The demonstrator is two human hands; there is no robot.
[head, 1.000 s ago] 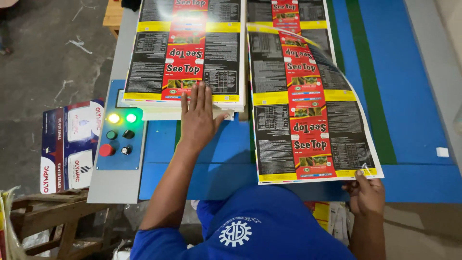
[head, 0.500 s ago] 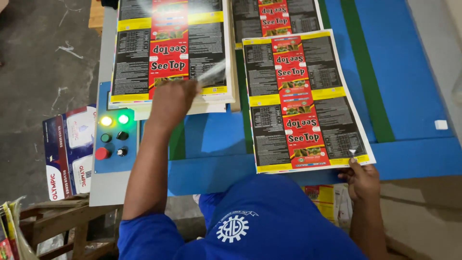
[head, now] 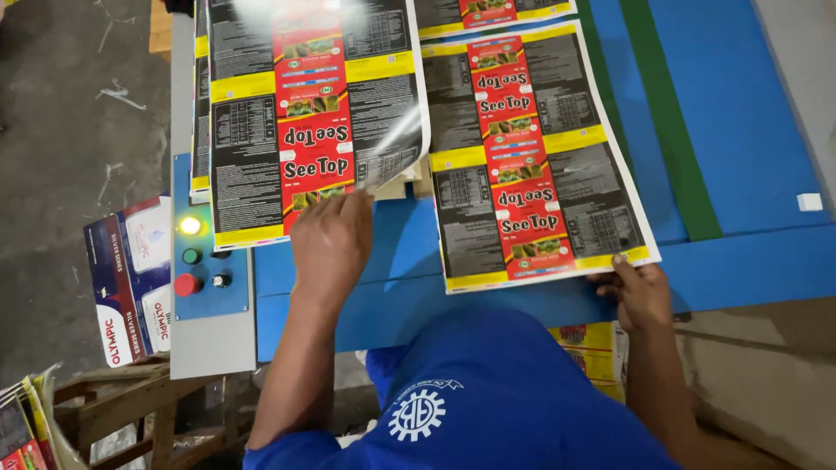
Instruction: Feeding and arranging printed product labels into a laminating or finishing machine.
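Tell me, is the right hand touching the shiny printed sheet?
Touching. The head view shows the right hand with fingers on the bottom corner of the printed sheet.

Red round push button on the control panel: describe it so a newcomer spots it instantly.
Start at the blue table, then its left edge, where a small blue control panel sits. The red round push button is at the lower left, the only red control, below a lit yellow lamp.

Two printed sheets (head: 313, 122) (head: 531, 157) lie side by side on the table (head: 749, 130).
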